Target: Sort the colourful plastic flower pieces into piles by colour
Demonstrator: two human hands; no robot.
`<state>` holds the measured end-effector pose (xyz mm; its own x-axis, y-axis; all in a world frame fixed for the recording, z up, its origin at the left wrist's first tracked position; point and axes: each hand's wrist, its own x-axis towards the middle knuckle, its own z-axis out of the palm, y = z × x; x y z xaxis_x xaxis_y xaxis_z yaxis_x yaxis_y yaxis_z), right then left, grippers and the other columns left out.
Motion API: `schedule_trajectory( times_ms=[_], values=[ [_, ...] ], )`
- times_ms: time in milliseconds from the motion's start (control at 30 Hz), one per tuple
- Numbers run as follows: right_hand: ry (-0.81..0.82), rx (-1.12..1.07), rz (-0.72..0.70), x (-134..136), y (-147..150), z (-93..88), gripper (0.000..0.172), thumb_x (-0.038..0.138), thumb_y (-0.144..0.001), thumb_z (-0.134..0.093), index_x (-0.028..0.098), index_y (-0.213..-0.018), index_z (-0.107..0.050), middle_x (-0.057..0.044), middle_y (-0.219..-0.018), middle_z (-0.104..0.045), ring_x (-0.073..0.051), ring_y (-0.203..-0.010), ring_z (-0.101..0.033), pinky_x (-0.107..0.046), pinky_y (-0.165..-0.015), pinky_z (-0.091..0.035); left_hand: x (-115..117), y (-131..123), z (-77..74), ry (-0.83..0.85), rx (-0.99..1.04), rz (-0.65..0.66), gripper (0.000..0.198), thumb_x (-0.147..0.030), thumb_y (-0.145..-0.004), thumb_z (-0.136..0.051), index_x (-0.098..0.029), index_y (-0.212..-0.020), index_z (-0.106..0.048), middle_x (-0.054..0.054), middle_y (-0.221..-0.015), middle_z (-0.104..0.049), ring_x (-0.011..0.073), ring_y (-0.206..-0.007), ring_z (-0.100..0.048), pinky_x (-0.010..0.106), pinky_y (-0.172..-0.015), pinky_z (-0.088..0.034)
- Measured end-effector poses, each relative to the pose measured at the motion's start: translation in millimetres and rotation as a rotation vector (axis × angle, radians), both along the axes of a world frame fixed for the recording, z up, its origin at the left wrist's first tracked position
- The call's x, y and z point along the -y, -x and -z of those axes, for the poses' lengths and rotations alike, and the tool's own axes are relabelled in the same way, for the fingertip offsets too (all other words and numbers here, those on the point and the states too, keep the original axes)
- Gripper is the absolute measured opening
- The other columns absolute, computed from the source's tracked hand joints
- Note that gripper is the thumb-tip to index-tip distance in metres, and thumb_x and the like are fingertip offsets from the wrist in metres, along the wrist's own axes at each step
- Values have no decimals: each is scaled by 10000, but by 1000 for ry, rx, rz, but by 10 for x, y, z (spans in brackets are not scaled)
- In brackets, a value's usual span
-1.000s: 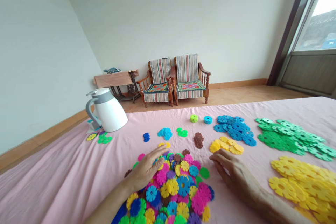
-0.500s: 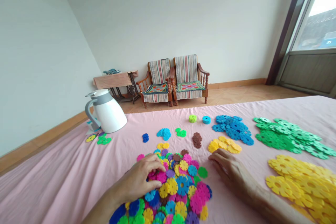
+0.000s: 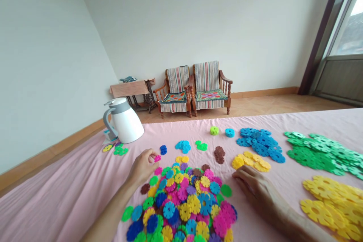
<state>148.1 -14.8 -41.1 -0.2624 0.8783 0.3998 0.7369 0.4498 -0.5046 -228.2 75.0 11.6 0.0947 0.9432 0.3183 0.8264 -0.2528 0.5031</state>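
Observation:
Pinched between the fingers of my left hand point(image 3: 145, 166) is a small pink notched disc point(image 3: 157, 158), held past the upper left edge of the mixed pile. That pile of notched plastic discs point(image 3: 184, 210) is multicoloured and spreads across the front middle of the cloth. My right hand point(image 3: 251, 181) rests on the cloth right of the pile, fingers bent and close together, with the fingertips by a group of yellow discs point(image 3: 251, 161); whether anything is under them is hidden. Small groups of dark blue point(image 3: 163, 149), light blue point(image 3: 183, 146), green point(image 3: 201, 145) and brown discs point(image 3: 219, 154) lie beyond the pile.
A white jug point(image 3: 126, 123) with a grey handle stands at the back left of the pink cloth point(image 3: 70, 196). Larger heaps of blue point(image 3: 259, 143), green point(image 3: 323, 153) and yellow discs point(image 3: 334, 208) lie to the right. Two wooden armchairs point(image 3: 195, 90) stand beyond the table.
My left hand has moved up and left off the pile, with a pink disc now in its fingers. My right hand stays in place by the yellow discs. The view has shifted slightly left.

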Motion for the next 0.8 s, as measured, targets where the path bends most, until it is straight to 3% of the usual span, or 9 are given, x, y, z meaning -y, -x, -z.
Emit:
schedule_trajectory(
  times_ms=[133, 233, 367, 467, 633, 800],
  values=[
    [20, 17, -4, -6, 3, -10, 319, 284, -952, -298, 222, -820, -582, -63, -853, -615, -184, -794, -592, -329, -727, -474, -141, 232, 179, -42, 10, -111, 223, -315, -635, -621, -201, -827, -621, 17, -834, -665, 171, -686, -613, 282, -693, -489],
    [37, 28, -5, -4, 7, -19, 328, 287, -960, -278, 218, -818, -566, -65, -863, -608, -184, -807, -589, -334, -741, -470, -95, 239, 138, -70, 18, -63, 236, -365, -677, -607, -206, -849, -641, 30, -889, -672, 179, -720, -622, 288, -714, -491],
    [51, 28, -4, 5, 10, -18, 313, 286, -960, -289, 220, -828, -565, -58, -865, -606, -179, -805, -585, -330, -745, -465, 25, 168, -1, 93, -1, 144, 164, -283, -686, -585, -193, -794, -668, 28, -813, -662, 177, -706, -605, 267, -671, -474],
    [47, 23, 1, 8, 11, -9, 309, 274, -959, -294, 223, -818, -564, -54, -865, -605, -174, -802, -583, -321, -739, -462, 95, 132, -48, 159, -33, 217, 189, -241, -644, -606, -190, -811, -680, 23, -804, -639, 171, -691, -592, 261, -664, -462],
    [31, 29, 8, 9, 18, -13, 302, 259, -956, -302, 222, -815, -567, -51, -856, -602, -170, -797, -580, -313, -730, -458, 134, 92, -30, 194, -29, 227, 155, -200, -622, -588, -185, -773, -620, -18, -697, -595, 148, -626, -558, 238, -605, -431],
    [42, 42, 5, 8, 14, -14, 318, 274, -966, -278, 214, -853, -570, -59, -865, -594, -173, -803, -575, -326, -736, -457, 31, 143, 36, 220, 141, 159, 124, -294, -667, -587, -181, -700, -549, -13, -644, -596, 149, -604, -553, 245, -576, -429]
  ],
)
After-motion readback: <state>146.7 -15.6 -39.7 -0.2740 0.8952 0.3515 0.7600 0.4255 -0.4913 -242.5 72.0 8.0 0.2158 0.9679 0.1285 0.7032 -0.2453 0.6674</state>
